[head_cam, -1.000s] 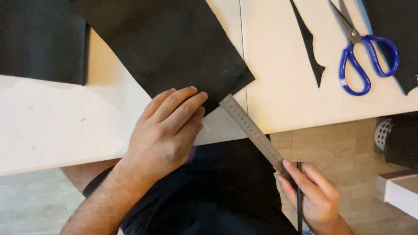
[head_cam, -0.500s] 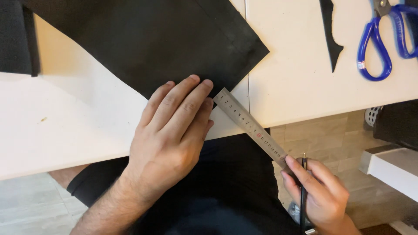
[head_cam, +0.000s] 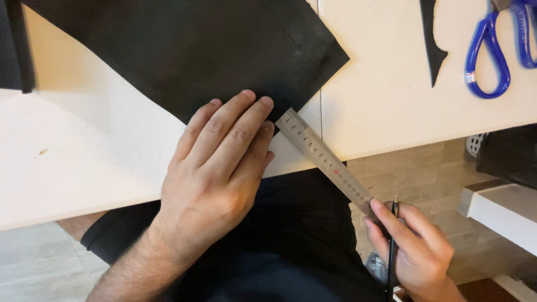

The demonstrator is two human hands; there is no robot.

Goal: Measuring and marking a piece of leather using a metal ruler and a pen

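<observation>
My left hand point(head_cam: 221, 162) lies flat, fingers together, on the near corner of a large black sheet point(head_cam: 190, 50) spread on the white table point(head_cam: 67, 162). A steel ruler point(head_cam: 324, 159) runs diagonally from the sheet's edge out past the table's front edge. My right hand point(head_cam: 411, 249), below the table edge, grips the ruler's lower end and also holds a thin black pen point(head_cam: 392, 246) upright along its fingers.
Blue-handled scissors point(head_cam: 495, 50) lie at the table's far right, beside a narrow black offcut point(head_cam: 432, 42). Another dark piece point(head_cam: 14, 50) sits at the far left. A white box edge point(head_cam: 498, 215) and tiled floor show at right, under the table.
The view has shifted slightly, so everything sits further right. My left hand stays pressed on the sheet's corner and my right hand keeps hold of the ruler and pen.
</observation>
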